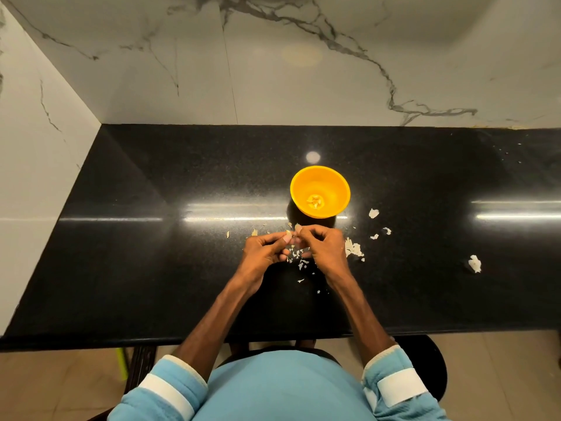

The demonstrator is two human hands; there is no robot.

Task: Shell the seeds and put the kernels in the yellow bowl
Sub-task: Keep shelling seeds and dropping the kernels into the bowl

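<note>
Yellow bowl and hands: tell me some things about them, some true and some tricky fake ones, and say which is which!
1. The yellow bowl has a few kernels in its bottom. True.
2. The yellow bowl is tipped over on its side. False: it stands upright on the black counter.
3. The left hand and the right hand both pinch a seed between them. True.
4. The shell scraps all lie to the left of the hands. False: most lie under the hands and to their right.
</note>
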